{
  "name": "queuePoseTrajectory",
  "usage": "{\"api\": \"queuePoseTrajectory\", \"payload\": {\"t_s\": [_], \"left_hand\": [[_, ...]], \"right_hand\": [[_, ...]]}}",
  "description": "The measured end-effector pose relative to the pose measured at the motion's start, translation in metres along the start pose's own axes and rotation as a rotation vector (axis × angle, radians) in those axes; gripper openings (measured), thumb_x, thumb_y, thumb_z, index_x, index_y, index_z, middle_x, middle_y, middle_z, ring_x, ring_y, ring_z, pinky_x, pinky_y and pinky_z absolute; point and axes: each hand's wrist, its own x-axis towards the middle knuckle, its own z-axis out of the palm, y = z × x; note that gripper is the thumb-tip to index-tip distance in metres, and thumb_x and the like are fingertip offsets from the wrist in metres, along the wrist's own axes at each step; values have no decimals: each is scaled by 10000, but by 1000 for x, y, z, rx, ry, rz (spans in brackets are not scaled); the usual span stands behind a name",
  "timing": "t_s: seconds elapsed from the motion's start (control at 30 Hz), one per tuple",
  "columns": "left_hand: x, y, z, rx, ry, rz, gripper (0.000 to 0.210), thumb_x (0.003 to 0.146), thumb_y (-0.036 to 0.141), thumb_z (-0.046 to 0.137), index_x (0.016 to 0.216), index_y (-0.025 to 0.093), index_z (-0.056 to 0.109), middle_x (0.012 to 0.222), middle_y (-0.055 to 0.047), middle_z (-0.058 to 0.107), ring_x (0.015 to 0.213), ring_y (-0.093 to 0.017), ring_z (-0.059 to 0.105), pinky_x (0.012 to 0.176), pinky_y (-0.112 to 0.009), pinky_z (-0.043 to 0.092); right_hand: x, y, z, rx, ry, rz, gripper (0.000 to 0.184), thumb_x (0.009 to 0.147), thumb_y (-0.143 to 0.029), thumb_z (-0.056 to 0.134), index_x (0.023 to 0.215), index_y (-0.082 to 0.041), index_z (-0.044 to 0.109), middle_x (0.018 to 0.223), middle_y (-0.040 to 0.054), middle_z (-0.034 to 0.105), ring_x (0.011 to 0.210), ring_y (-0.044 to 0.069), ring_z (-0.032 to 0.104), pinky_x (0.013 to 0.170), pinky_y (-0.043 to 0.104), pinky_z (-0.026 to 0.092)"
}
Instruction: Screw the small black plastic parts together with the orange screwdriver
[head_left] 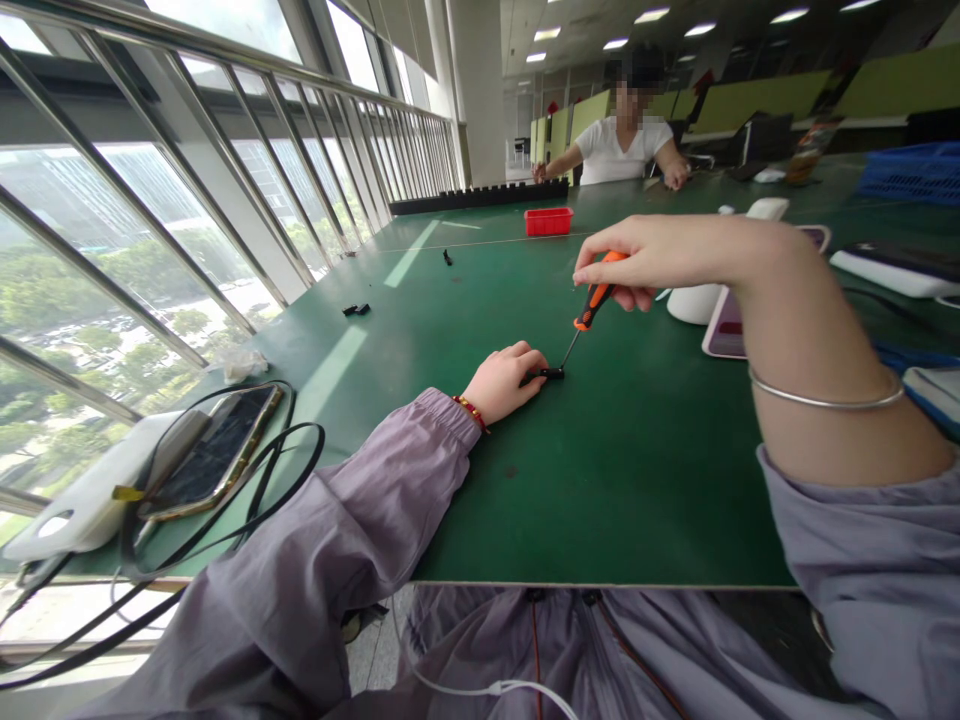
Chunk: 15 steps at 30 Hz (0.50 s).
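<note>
My right hand (626, 262) is closed around the orange and black handle of a screwdriver (592, 303). Its thin metal shaft slants down and left, the tip meeting the right end of a small black part (553, 373). On the green tabletop, my left hand (510, 382) pinches that part's left end and keeps it against the surface. The fingers hide some of the part, so its exact kind does not show. Farther off on the table lie more small black pieces (356, 309), and another black piece (448, 257) stands beyond them.
A red bin (548, 221) stands ahead, with a long black toothed strip (480, 197) behind it. At left lie a phone (217, 450), a white device and looped cables. Right of my arm are a white stand, another phone and a blue basket (911, 172). A person sits across the table.
</note>
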Motion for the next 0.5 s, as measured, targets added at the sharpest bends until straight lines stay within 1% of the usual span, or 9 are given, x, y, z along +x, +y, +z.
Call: {"api": "queuePoseTrajectory", "payload": {"t_s": [0.07, 0.13, 0.2, 0.27, 0.33, 0.5], "left_hand": [[0, 0, 0, -4, -1, 0, 182, 851, 259, 510, 974, 184, 623, 995, -43, 600, 805, -155, 586, 742, -291, 475], [0, 0, 0, -6, -2, -2, 184, 850, 260, 512, 974, 183, 624, 991, -43, 601, 806, -157, 585, 746, -294, 475], [0, 1, 0, -6, -2, -3, 183, 849, 260, 515, 975, 186, 625, 985, -40, 603, 811, -159, 585, 749, -294, 474], [0, 1, 0, -3, 1, -5, 181, 850, 260, 514, 973, 189, 626, 984, -40, 603, 812, -159, 586, 745, -293, 473], [0, 1, 0, 0, 1, -6, 182, 850, 260, 511, 972, 189, 625, 989, -40, 603, 810, -158, 586, 741, -292, 473], [0, 1, 0, 0, -5, -8, 185, 851, 264, 508, 978, 192, 622, 993, -41, 599, 807, -156, 589, 750, -292, 477]], "right_hand": [[0, 0, 0, -2, 17, -37, 279, 787, -476, 564, 945, -251, 610, 726, 22, 668, 633, 205, 614, 569, 321, 415], [0, -1, 0, -10, 27, -50, 314, 759, -470, 603, 987, -254, 604, 762, 20, 673, 652, 203, 616, 568, 312, 409], [0, -4, 1, -12, 24, -28, 350, 779, -531, 562, 969, -240, 604, 687, 15, 643, 600, 190, 594, 555, 308, 393], [-1, -6, 1, 0, 19, 1, 400, 823, -587, 463, 923, -228, 610, 585, 10, 586, 536, 180, 557, 538, 313, 375], [-1, -6, 0, 13, 10, 10, 417, 852, -584, 406, 896, -227, 617, 545, 10, 551, 513, 180, 537, 537, 320, 369], [1, -3, 0, -12, 44, -14, 297, 805, -485, 540, 962, -244, 610, 657, 21, 621, 590, 193, 576, 563, 318, 374]]}}
